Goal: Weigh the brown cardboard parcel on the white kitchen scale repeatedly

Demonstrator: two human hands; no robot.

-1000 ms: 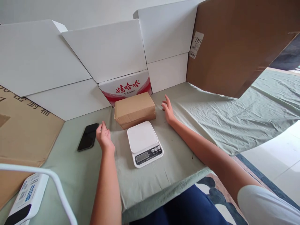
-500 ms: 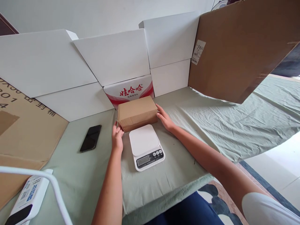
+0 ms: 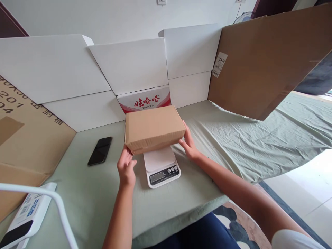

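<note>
A closed brown cardboard box (image 3: 154, 126) is held between my two hands, raised above the table and partly over a white digital kitchen scale (image 3: 162, 167). My left hand (image 3: 126, 166) grips the box's lower left corner, its fingertips tucked underneath. On the opposite end, my right hand (image 3: 189, 143) presses against the right side with fingers along the edge. The box hides the back part of the scale's platform. The scale's display and round buttons face me, and the display looks blank.
A black smartphone (image 3: 100, 151) lies left of the scale. White boxes (image 3: 129, 65) and a red-and-white carton (image 3: 145, 100) line the back. Large cardboard panels stand at left (image 3: 31, 138) and right (image 3: 259, 65). A white power strip (image 3: 31, 214) and cable (image 3: 61, 207) are at front left.
The cardboard box has been lifted off the cloth and brought toward me, from behind the scale to partly over it. Both hands moved with it. The view has tilted up slightly.
</note>
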